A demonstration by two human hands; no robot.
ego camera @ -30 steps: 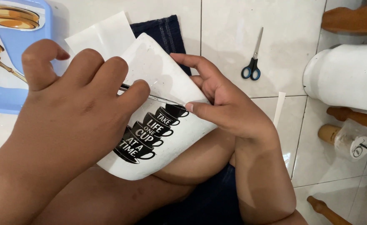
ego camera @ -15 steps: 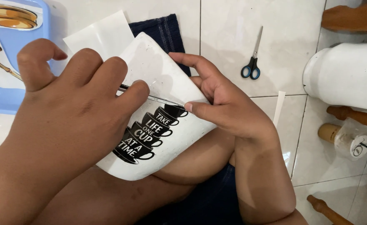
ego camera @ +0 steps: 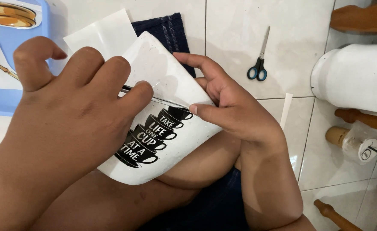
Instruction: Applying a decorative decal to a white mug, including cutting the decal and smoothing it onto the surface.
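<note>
A white mug [ego camera: 158, 68] lies tilted on my lap, with a black decal of stacked cups [ego camera: 147, 139] on its side. My left hand [ego camera: 68, 124] rests on the mug from the left, its fingertips pinching the edge of a clear film [ego camera: 167, 101] that crosses the mug above the decal. My right hand [ego camera: 235, 113] grips the mug from the right, thumb pressed on the film's other end. My left hand hides the mug's left side.
A white backing sheet [ego camera: 102, 34] and dark blue cloth [ego camera: 167, 28] lie behind the mug. Blue-handled scissors [ego camera: 259, 64] and a thin white strip [ego camera: 286, 111] lie on the tiled floor. A white cylinder [ego camera: 355, 77], tape roll [ego camera: 355, 143], wooden pieces [ego camera: 359, 117] stand right; a blue plastic item [ego camera: 8, 94] left.
</note>
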